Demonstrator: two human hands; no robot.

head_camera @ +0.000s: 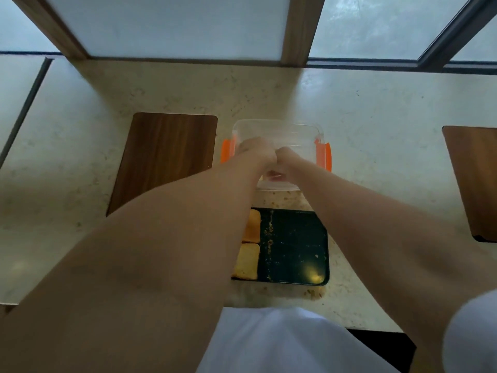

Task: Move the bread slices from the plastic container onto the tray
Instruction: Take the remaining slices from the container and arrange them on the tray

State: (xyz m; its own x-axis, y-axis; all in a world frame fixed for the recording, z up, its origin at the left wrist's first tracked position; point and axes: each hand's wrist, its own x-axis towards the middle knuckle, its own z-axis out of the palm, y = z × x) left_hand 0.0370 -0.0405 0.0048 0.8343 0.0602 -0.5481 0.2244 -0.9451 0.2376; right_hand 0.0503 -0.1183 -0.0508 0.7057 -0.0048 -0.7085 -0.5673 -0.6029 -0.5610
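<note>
A clear plastic container (279, 125) with orange clips stands on the pale counter just beyond a black tray (295, 246). Two toasted bread slices (252, 226) (247, 261) lie one behind the other along the tray's left side, partly hidden by my left forearm. Both arms reach over the tray into the container. My left hand (255, 153) and my right hand (289, 160) touch each other inside it, fingers curled downward. What lies under the fingers is hidden; only a small reddish patch shows below them.
A dark wooden board (164, 157) lies left of the container, and another (476, 181) lies at the far right. Crumbs are scattered on the tray and on the counter near it. A window frame runs along the counter's back edge.
</note>
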